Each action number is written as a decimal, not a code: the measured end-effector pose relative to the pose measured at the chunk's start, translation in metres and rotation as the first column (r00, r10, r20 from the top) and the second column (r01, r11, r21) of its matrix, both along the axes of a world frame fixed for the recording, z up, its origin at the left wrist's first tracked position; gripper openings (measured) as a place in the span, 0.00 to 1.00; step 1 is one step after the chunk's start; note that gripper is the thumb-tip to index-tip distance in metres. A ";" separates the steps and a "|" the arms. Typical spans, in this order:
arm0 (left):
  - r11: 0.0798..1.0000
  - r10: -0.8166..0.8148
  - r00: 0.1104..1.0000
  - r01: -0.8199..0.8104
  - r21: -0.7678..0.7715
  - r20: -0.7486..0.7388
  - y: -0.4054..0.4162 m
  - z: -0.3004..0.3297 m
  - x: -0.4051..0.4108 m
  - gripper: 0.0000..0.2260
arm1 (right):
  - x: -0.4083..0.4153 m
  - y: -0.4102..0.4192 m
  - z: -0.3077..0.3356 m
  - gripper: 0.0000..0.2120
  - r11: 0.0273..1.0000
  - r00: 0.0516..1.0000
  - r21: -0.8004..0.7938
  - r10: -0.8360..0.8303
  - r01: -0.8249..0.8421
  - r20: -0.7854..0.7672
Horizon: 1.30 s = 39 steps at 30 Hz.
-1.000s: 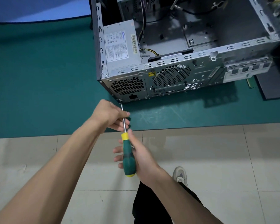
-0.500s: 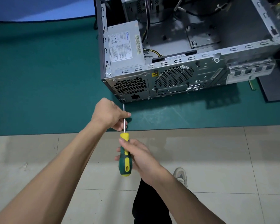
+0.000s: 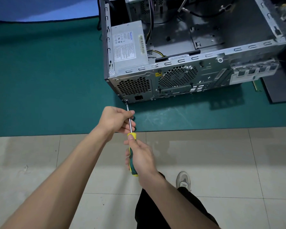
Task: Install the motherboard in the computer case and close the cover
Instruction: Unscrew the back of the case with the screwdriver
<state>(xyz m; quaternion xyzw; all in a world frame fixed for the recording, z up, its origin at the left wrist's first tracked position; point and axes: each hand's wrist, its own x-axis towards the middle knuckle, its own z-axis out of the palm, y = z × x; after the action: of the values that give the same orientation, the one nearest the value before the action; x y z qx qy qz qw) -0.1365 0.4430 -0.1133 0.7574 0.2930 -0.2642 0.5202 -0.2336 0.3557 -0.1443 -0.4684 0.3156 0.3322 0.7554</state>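
The right hand (image 3: 143, 158) is gripping the green-and-yellow-handled screwdriver (image 3: 131, 141); the left hand (image 3: 116, 120) is pinching its shaft. The tip is risking slipping off the grey steel computer case (image 3: 180, 75)'s corner screw if tilted.

It looked like a computer repair workshop. An opened computer case (image 3: 188, 63) with bare metal insides and loose cables lay on a green work mat (image 3: 48, 80) spread over a pale tiled floor (image 3: 221, 162). A screwdriver (image 3: 131, 146) was in use, and a dark panel (image 3: 281, 86) lay beside the case.
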 end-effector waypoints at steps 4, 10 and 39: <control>1.000 0.026 0.999 -0.026 -0.016 0.029 -0.005 -0.002 -0.005 0.10 | 0.004 -0.004 -0.002 0.17 0.971 0.997 0.231 -0.046 0.059 -0.063; 0.992 0.106 0.994 -0.103 -0.073 0.031 -0.016 0.001 -0.011 0.10 | 0.008 -0.024 -0.002 0.15 0.993 0.996 0.093 0.078 -0.074 -0.038; 0.990 -0.100 0.871 0.136 -0.040 0.480 -0.172 0.166 0.046 0.19 | 0.127 -0.268 0.191 0.21 0.521 0.829 -0.852 0.456 0.047 0.324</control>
<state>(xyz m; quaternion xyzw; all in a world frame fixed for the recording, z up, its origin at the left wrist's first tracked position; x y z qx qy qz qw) -0.0909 0.2713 0.0525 0.7961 0.0994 -0.1115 0.5864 -0.1070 0.0874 0.0468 -0.8739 0.1616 0.0953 0.4484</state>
